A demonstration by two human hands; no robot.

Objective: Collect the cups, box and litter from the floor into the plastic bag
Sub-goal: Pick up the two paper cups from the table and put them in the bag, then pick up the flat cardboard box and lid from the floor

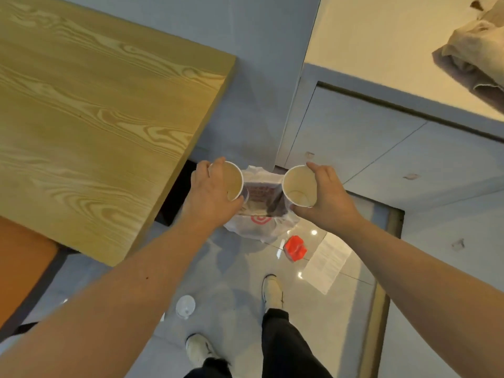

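My left hand (210, 190) grips a white paper cup (234, 181) with its mouth facing me. A clear plastic rim shows just under that cup. My right hand (326, 195) holds a second white paper cup (298, 186), empty inside. Both cups hang above a white plastic bag (260, 227) on the floor, printed with a red ring. A brown box (261, 195) lies inside the bag. On the tiles near the bag lie a crumpled red wrapper (296, 248), a sheet of white paper (327, 261) and a clear plastic lid (185, 306).
A wooden table (95, 118) fills the left side, its corner close to my left arm. Grey cabinet doors (354, 137) and a pale counter (381, 45) with cloth (474, 45) stand at the right. My two feet (272, 291) are on the tiles.
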